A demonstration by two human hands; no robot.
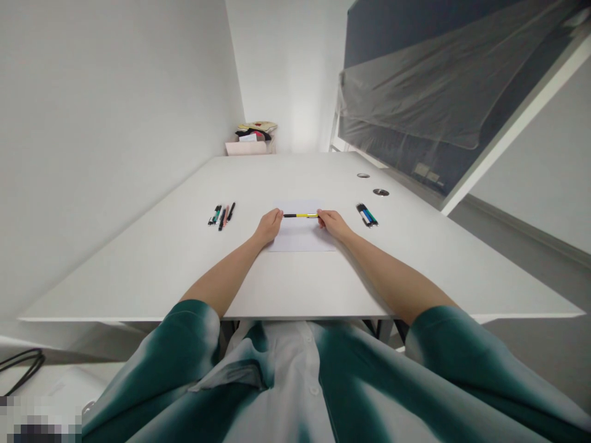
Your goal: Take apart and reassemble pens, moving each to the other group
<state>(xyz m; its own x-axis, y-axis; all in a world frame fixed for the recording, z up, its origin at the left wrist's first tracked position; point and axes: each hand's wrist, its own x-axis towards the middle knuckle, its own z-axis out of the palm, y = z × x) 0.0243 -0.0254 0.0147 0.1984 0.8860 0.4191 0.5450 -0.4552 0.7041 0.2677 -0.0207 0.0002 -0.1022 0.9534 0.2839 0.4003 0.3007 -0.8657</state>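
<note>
Between my two hands a pen [301, 215] with a black left part and a yellow right part is held level over a white sheet of paper [302, 241]. Fingers of my left hand [269, 226] pinch its black end. At the other end, my right hand [333, 223] grips the yellow side, covering the tip. Both hands are closed and rest low over the sheet's side edges.
Several pens [223, 216] lie in a group on the white table [295, 283] to the left. Another group of pens [367, 215] lies to the right. Two round metal discs [381, 192] are set farther back right. A box of items [249, 146] stands beyond the far edge.
</note>
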